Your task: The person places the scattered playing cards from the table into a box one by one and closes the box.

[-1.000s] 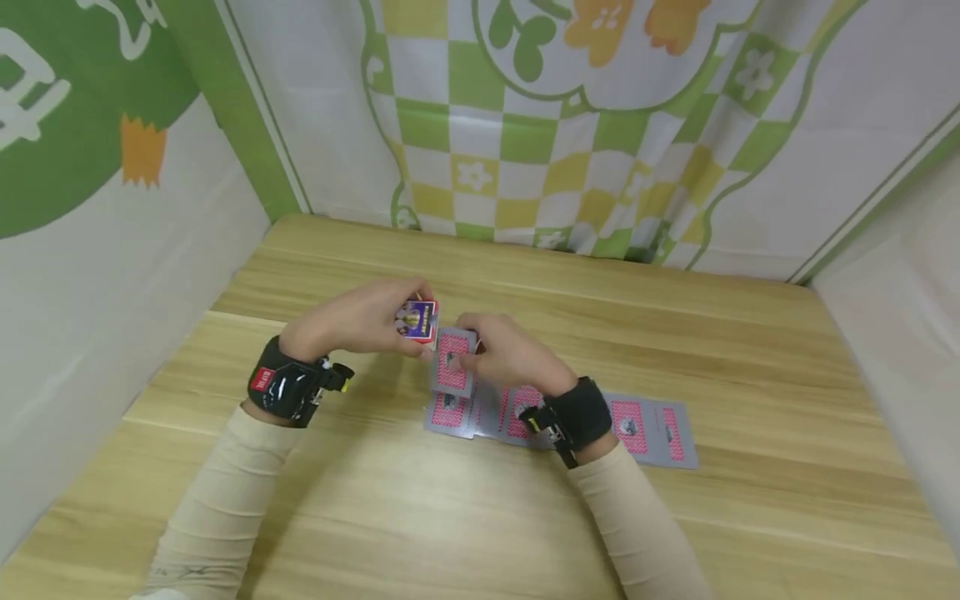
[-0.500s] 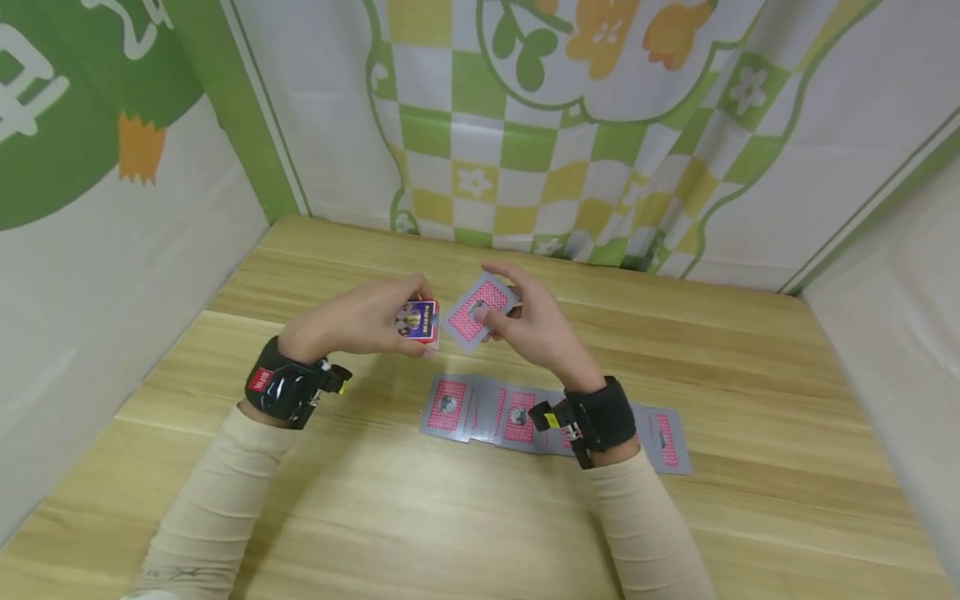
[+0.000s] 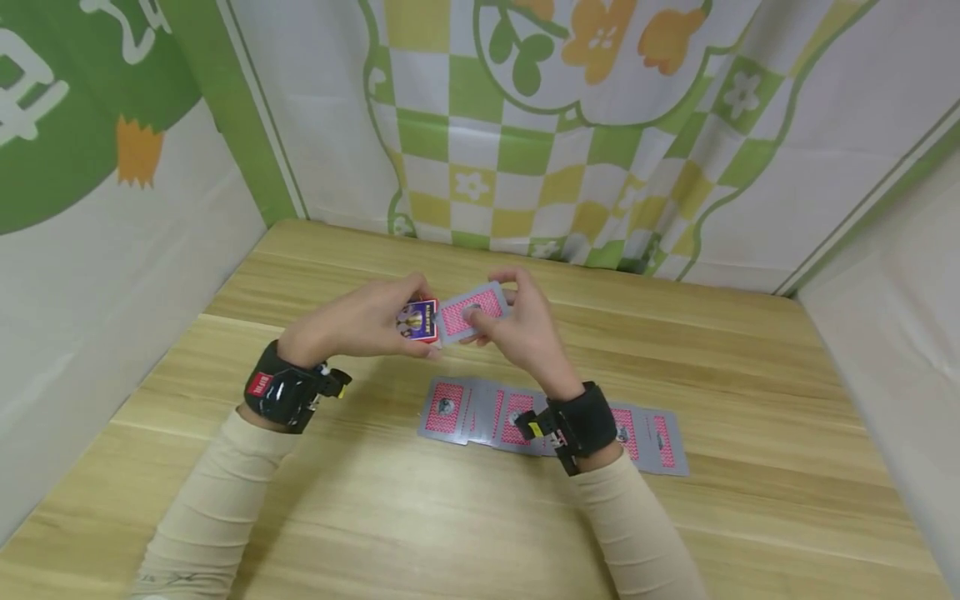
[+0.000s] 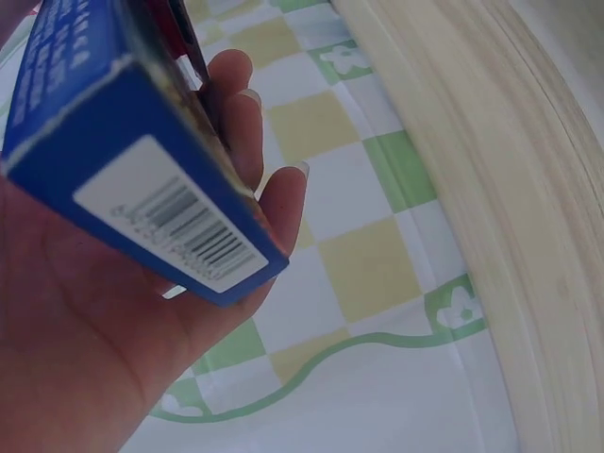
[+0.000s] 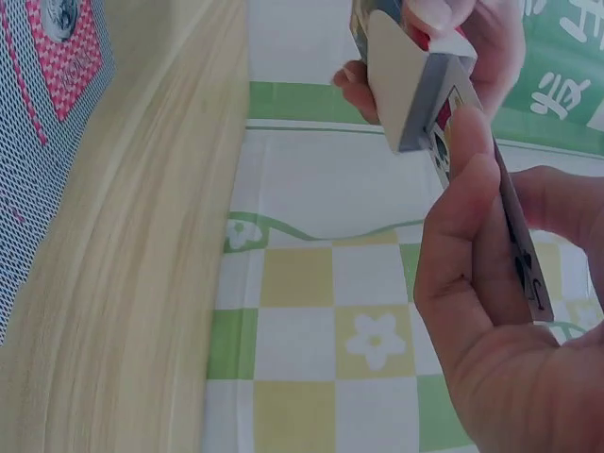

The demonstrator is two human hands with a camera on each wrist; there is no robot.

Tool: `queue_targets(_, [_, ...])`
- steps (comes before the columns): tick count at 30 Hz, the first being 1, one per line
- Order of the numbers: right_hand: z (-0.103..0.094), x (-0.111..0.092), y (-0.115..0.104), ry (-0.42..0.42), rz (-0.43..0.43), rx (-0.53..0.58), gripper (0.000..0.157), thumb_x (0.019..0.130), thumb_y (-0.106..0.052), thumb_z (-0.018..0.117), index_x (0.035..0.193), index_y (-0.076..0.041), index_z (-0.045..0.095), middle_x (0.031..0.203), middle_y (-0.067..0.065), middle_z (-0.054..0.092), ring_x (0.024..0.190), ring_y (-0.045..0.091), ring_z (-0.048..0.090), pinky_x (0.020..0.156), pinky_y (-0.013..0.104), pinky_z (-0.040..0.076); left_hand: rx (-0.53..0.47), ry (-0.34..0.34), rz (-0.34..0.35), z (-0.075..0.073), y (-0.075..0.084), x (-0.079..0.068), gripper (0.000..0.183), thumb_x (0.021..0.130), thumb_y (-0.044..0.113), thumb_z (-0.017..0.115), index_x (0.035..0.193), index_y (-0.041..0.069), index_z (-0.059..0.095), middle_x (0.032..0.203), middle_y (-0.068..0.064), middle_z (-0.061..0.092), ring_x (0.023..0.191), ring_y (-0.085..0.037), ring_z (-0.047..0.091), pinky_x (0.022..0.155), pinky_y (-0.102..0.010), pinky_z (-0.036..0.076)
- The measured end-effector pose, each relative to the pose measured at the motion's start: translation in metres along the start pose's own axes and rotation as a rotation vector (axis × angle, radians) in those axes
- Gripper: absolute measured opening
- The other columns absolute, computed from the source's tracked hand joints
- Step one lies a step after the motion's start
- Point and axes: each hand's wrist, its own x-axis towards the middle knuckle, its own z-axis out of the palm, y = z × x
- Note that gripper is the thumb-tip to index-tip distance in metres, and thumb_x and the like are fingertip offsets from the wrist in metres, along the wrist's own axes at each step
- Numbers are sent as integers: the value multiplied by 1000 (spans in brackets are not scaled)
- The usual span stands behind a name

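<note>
My left hand (image 3: 363, 318) grips a small playing-card box (image 3: 417, 321) over the table. The box's blue end with a barcode label (image 4: 175, 212) fills much of the left wrist view. Between thumb and fingers, my right hand (image 3: 525, 333) pinches a playing card (image 3: 491, 297), its pink-patterned back facing up. One end of the card meets the box's right end, where a pale flap (image 5: 392, 80) stands out in the right wrist view. Below the hands, a row of overlapping cards (image 3: 446, 408) lies face down, partly hidden by my right wrist.
The wooden table (image 3: 390, 517) reaches back to a checked green, yellow and white curtain (image 3: 525, 158). White fabric sides (image 3: 195, 242) close in the left and right. Black camera straps (image 3: 277, 392) sit on both wrists.
My right hand lifted the card up from the row's left end, turned it, and brought it left against the box. The left hand with the box has stayed nearly still.
</note>
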Motion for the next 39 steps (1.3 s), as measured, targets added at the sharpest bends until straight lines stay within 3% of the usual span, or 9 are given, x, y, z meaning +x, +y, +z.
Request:
queue_targets(11, [12,0,-1,128,-25,-17,49,81,-10,74,113,-1,39,83,17,63,51,23,64,45,31,56,3,6,2,-2,3,2,60,69,43,81,108,12,47,91,-2,60,73,-12,57,59,-30,51])
queue_targets(16, [15,0,-4,91,-46,-86,42,83,-15,73,110,-1,44,83,13,64,51,21,63,46,30,55,6,10,4,-5,4,3,61,68,43,82,108,12,47,91,-2,60,73,-12,57,59,-30,51])
queue_targets(20, [11,2,-4,65,-57,-65,31,89,-16,66,112,-2,52,86,12,67,56,20,64,48,29,55,6,17,-2,-6,4,4,62,68,47,80,107,12,48,89,-2,60,71,-12,57,57,-29,51])
queue_targets(24, [1,4,-5,-5,-5,-21,30,93,-15,60,120,-2,52,86,17,66,65,26,66,53,33,57,17,30,4,-7,3,5,63,67,52,79,106,13,48,88,-1,60,71,-11,57,58,-29,51])
queue_targets(27, [-7,3,-6,-66,58,-52,33,93,-14,58,123,-3,50,84,18,65,65,28,66,54,33,56,21,34,10,-8,3,5,63,67,52,79,106,14,48,89,0,60,72,-11,57,58,-29,51])
queue_targets(30, [-11,1,-7,-94,92,-129,34,90,-14,61,121,-3,51,78,15,65,59,25,64,49,29,48,16,22,12,-7,3,5,62,67,48,80,106,13,48,90,0,60,73,-10,57,59,-29,51])
queue_targets(34, [-7,-2,-7,-87,68,-194,31,86,-13,67,114,-3,56,69,13,65,53,23,58,42,29,34,8,2,27,-3,5,5,58,67,39,83,106,12,50,91,0,60,75,-12,57,61,-30,51])
queue_targets(39, [6,-5,-2,-139,54,-205,32,85,-16,69,111,-5,57,64,11,65,51,21,59,41,28,33,-2,-29,52,5,6,3,58,68,42,81,107,12,50,91,-2,61,77,-14,58,63,-32,52])
